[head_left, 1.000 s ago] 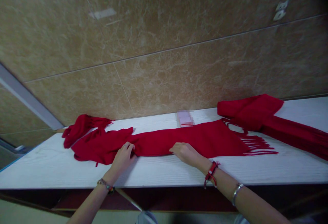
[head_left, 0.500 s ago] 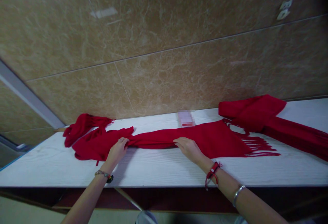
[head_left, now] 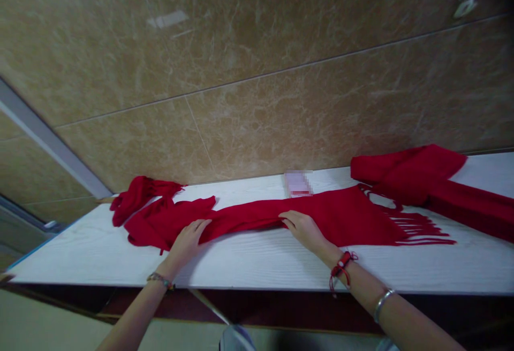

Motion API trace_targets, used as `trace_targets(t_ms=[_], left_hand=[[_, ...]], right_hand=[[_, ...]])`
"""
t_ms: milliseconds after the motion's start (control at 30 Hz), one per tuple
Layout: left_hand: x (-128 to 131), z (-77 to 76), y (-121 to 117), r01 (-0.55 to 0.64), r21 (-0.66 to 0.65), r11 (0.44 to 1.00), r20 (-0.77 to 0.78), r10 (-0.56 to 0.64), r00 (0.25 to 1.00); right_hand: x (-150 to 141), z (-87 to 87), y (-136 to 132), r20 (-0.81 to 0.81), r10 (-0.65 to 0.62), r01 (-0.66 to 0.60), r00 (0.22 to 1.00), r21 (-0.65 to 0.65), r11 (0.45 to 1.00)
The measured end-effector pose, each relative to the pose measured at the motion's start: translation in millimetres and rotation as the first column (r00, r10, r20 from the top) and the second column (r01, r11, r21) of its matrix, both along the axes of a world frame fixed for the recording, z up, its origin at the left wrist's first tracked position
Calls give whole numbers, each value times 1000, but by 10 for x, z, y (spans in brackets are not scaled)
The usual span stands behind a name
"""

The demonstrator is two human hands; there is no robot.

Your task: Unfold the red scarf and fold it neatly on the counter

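A long red scarf [head_left: 249,216] lies lengthwise across the white tabletop, narrow and folded in the middle. It spreads wider at the right, ending in a fringe [head_left: 425,230], and bunches up at the left. My left hand [head_left: 190,238] rests on the scarf left of the middle, fingers stretched over the cloth and thumb hidden. Farther right, my right hand [head_left: 303,228] pinches the scarf's near edge between thumb and fingers.
Another red scarf [head_left: 409,174] lies folded at the back right. Red fringed cloth [head_left: 136,198] is heaped at the far left. A small blurred pinkish packet [head_left: 297,184] sits near the tiled wall [head_left: 257,126]. The white table [head_left: 249,265] ends at its front edge.
My left hand's fingers have gone from pinching the scarf to lying flatter on it, and the gathered middle has spread a little there. The view has shifted slightly.
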State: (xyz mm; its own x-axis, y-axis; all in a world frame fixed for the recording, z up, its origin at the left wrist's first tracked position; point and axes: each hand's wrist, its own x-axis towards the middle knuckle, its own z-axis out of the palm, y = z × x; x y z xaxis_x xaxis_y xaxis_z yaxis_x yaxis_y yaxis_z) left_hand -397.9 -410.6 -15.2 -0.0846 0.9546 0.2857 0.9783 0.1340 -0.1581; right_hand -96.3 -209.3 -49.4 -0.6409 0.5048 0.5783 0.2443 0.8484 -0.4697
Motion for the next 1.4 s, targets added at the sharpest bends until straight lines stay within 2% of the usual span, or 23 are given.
trace_targets(t_ms=[67, 167, 267, 367, 533, 700, 800, 1000, 1133, 1267, 1400], left_hand=[[274, -27, 161, 30, 14, 999, -50, -29, 998], [571, -19, 407, 83, -34, 996, -117, -87, 989], [669, 6, 568, 79, -72, 994, -143, -89, 986], [648, 14, 603, 66, -104, 992, -130, -79, 988], [487, 61, 441, 35, -106, 994, -122, -48, 991], [174, 160, 191, -125, 8, 992, -82, 125, 989], [-7, 156, 89, -205, 46, 978, 7, 205, 979], [-306, 90, -8, -89, 67, 994, 277, 67, 958], [-391, 112, -55, -67, 37, 997, 355, 50, 934], [-280, 120, -96, -14, 32, 999, 224, 7, 975], [-66, 78, -104, 133, 39, 990, 44, -135, 990]], right_hand=[[-3, -4, -7, 5, 7, -7, 1000, -1, 1000], [0, -18, -6, 2, 0, 0, 1000, 1, 1000], [0, -33, 3, 0, -15, 15, 1000, 5, 1000], [-6, -33, 7, 10, -34, 33, 999, 17, 999], [-8, 4, 3, 40, -33, 33, 999, 18, 999], [1, 38, -4, 59, -45, 45, 997, 5, 999], [8, 40, -5, 68, -35, 35, 997, 2, 999], [19, 30, 30, 59, -79, 81, 995, -30, 996], [8, 17, 63, 78, -93, 97, 993, -44, 994], [0, -17, 104, 93, -94, 101, 991, -69, 993], [-16, 21, 91, 133, -84, 86, 987, -11, 996]])
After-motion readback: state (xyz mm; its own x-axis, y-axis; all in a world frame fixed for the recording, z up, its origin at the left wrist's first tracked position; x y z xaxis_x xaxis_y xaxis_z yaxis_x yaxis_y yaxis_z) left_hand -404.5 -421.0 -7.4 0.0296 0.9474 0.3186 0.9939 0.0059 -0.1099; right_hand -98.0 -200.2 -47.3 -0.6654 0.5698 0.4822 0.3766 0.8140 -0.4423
